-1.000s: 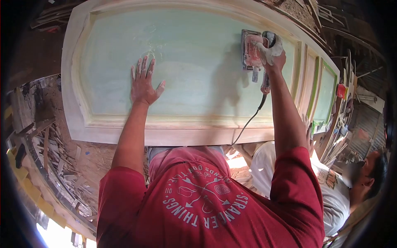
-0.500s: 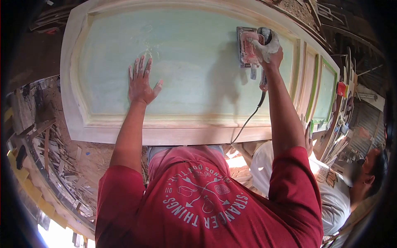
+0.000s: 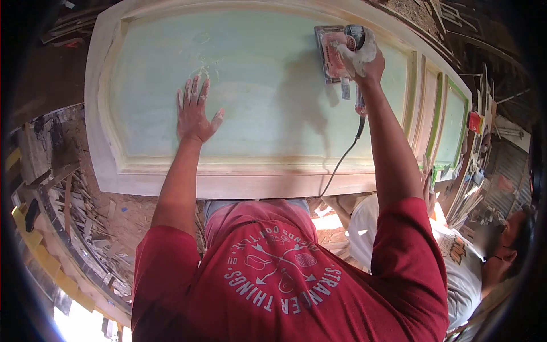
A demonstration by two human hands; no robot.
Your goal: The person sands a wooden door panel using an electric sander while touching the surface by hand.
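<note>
A long wooden door [image 3: 250, 184] with a pale green recessed panel [image 3: 245, 125] lies flat in front of me. My left hand [image 3: 195, 117] rests on that panel with its fingers spread, dusty at the tips. On the panel's right part, near the far edge, my right hand [image 3: 364, 60] is wrapped around a red and black electric sander [image 3: 335, 54], its base on the surface. White dust coats this hand. A black cord [image 3: 343, 157] runs from the sander toward me over the door's near edge. Light scuff marks [image 3: 205, 71] show just beyond my left fingertips.
At the right, a co-worker in a white shirt [image 3: 456, 279] has a hand [image 3: 428, 182] by the door's smaller green-edged panel [image 3: 453, 125]. Wood scraps [image 3: 94, 228] litter the ground at left. A red object [image 3: 474, 121] sits beyond the door's right end.
My right hand has moved the sander a little left and toward the far edge. My left hand stays in place. The co-worker's head has shifted slightly right.
</note>
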